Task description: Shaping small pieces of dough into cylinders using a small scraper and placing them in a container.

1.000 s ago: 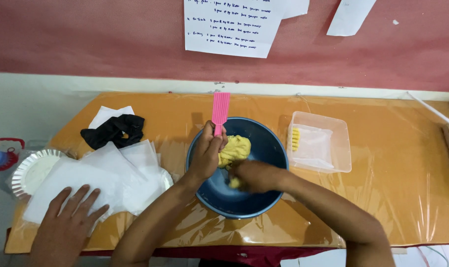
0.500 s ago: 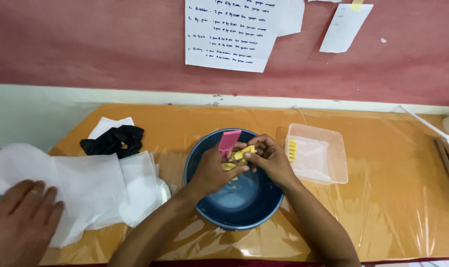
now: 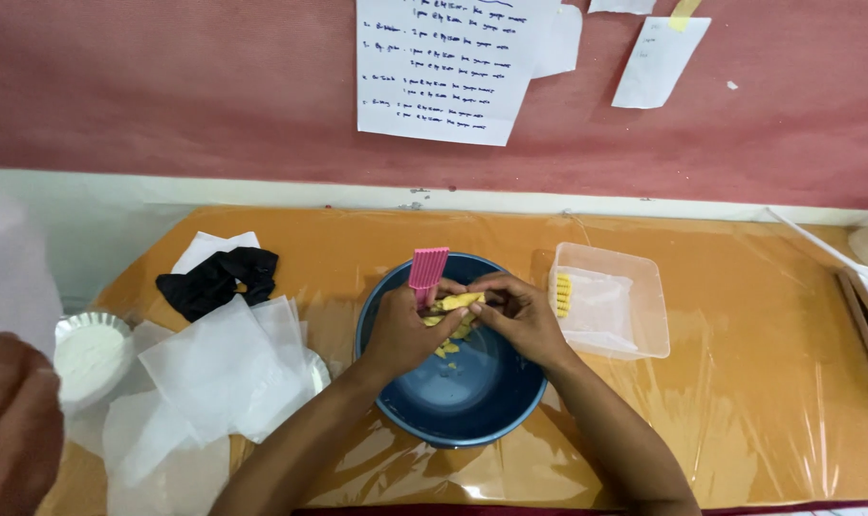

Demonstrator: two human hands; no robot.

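Left hand (image 3: 402, 330) grips pink ridged board (image 3: 427, 270); right hand (image 3: 518, 315) pinches yellow dough (image 3: 456, 303) over blue bowl (image 3: 453, 411). Clear tub (image 3: 635, 315) just right; paper sheets (image 3: 228, 368) left.

We seem to be in a makeshift food workroom. A plastic-covered orange table (image 3: 740, 287) stands against a red wall (image 3: 166, 86), with handwritten paper sheets (image 3: 444, 67) pinned above
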